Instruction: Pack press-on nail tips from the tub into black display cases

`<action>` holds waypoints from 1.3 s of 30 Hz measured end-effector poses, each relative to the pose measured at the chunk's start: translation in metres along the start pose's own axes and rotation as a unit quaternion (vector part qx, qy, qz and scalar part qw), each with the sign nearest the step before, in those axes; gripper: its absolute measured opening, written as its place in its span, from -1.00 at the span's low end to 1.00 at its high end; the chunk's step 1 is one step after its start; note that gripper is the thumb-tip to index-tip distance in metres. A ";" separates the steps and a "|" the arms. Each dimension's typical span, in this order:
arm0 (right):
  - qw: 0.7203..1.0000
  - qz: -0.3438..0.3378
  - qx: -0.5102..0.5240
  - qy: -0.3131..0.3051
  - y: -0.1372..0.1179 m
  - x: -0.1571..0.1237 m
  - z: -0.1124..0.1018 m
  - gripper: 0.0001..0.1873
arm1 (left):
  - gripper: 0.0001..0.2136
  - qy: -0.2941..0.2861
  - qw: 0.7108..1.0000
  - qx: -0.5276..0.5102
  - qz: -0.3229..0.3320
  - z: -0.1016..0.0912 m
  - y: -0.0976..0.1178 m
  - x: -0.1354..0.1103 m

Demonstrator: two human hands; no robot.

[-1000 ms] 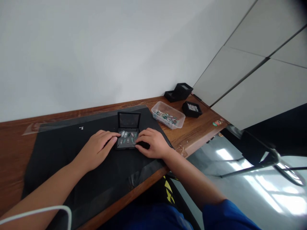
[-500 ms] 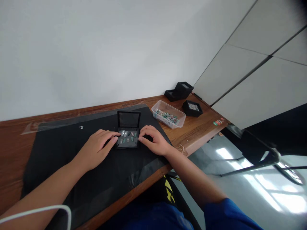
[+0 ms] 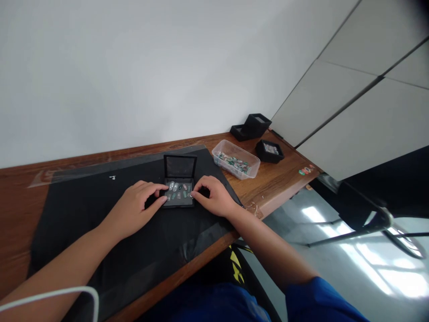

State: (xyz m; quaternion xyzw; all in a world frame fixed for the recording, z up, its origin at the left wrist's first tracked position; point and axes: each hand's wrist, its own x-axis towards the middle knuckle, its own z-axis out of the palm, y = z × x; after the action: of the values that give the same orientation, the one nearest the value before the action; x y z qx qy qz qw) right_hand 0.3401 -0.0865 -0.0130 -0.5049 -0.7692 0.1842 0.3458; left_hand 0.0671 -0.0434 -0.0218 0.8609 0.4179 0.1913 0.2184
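Your left hand (image 3: 134, 208) lies palm-down on the black mat (image 3: 83, 214), fingers loosely spread and gripping nothing, with index and thumb tips touching the left edge of the small black case (image 3: 179, 197). Your right hand (image 3: 212, 199) sits on the opposite side of the case, fingers curled narrow, index tip at the case's right front corner; from this view you cannot tell whether it pinches a piece or just rests there. The case lies open and flat on the mat, its lid (image 3: 180, 166) standing upright at the far edge, hinge side away from you. Inside the case tray are several small oval pieces (image 3: 177, 190), pale and green, too small to count reliably. Right of the case and beyond the mat's edge, a clear plastic tub (image 3: 235, 159) of mixed green and pale bits stands on the bare wooden table (image 3: 275, 183). Farther right of the case than the tub, a closed-looking small black box (image 3: 270, 151) sits on the wood, and behind the tub are 2 more black boxes (image 3: 250, 126) against the wall, one stacked partly on the other. A white cable (image 3: 50, 295) curves across your left forearm, well apart from the case. Blue sleeve (image 3: 318, 299) covers your right upper arm.
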 end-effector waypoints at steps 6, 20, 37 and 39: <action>0.999 -0.031 -0.010 -0.006 -0.002 -0.002 -0.001 -0.93 | -0.60 0.006 1.000 0.000 0.006 0.000 0.000 0.000; 0.995 -0.089 0.002 -0.041 0.002 -0.004 -0.007 -0.86 | -0.60 0.003 1.000 -0.005 0.001 0.001 -0.002 0.000; 0.995 -0.061 -0.058 -0.055 0.002 -0.002 -0.001 -0.79 | -0.62 0.012 1.000 -0.011 0.008 0.001 -0.002 0.001; 0.995 -0.059 -0.060 -0.053 0.001 -0.002 0.000 -0.79 | -0.63 0.013 1.000 -0.011 0.011 0.001 -0.002 0.001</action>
State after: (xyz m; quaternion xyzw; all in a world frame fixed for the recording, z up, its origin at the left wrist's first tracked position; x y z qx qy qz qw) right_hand 0.3416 -0.0874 -0.0140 -0.4683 -0.8244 0.1436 0.2835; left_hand 0.0668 -0.0418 -0.0240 0.8604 0.4094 0.2089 0.2202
